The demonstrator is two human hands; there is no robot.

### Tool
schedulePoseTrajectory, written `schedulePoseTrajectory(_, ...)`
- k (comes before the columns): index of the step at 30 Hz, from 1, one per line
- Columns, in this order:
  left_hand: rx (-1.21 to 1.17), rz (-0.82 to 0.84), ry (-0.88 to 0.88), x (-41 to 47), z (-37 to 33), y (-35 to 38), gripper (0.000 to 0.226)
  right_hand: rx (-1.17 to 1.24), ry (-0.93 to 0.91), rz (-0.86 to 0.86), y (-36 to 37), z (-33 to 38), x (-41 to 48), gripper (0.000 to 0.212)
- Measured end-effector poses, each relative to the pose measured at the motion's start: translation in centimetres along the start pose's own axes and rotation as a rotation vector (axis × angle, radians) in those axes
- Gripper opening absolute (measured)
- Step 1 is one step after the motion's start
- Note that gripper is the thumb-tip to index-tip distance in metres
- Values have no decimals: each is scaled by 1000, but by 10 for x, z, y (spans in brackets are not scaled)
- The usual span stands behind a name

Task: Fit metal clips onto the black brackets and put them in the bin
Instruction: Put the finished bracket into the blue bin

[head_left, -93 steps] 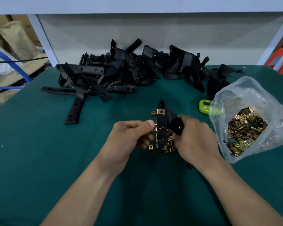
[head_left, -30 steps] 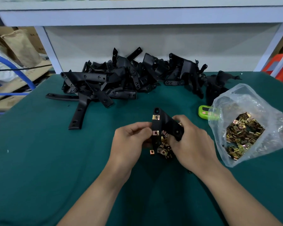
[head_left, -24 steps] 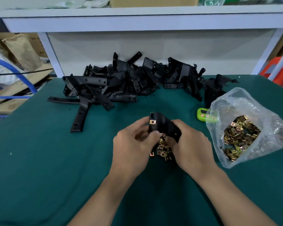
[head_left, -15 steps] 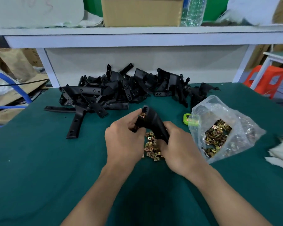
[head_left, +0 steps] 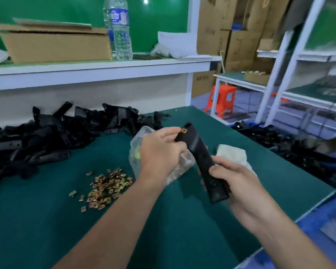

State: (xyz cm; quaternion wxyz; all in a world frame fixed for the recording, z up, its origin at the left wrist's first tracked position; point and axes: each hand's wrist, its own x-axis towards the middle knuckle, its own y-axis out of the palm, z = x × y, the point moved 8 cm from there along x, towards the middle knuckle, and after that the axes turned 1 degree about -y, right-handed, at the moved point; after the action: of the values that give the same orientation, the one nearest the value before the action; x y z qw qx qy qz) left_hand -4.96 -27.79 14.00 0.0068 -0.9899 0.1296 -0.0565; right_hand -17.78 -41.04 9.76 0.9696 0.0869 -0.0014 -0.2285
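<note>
I hold one black bracket (head_left: 199, 155) up over the green table (head_left: 47, 220), slanted from upper left to lower right. My right hand (head_left: 233, 181) grips its lower end. My left hand (head_left: 159, 152) pinches its upper end, where a brass clip (head_left: 183, 130) sits. A loose heap of metal clips (head_left: 107, 186) lies on the table to the left. Behind it sprawls the pile of black brackets (head_left: 52, 133). My left hand partly hides the clear bag of clips (head_left: 142, 136).
To the right, past the table edge, a bin of black brackets (head_left: 291, 144) sits low. A white cloth (head_left: 231, 154) lies near my right hand. The shelf above carries a cardboard box (head_left: 54, 45) and a water bottle (head_left: 118, 30). An orange stool (head_left: 222, 100) stands beyond.
My view has swung up and to the right. Both hands have carried the bracket rightward, away from the clip heap and over the bag, and the bin at the right has come into sight.
</note>
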Motion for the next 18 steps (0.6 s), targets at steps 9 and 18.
schedulePoseTrajectory(9, 73, 451, -524, -15, 76, 213, 10, 306, 235, -538, -161, -40, -52, 18)
schedulePoseTrajectory(18, -43, 592, -576, -1, 32, 305, 52, 417, 237, -701, -250, 41, 74, 56)
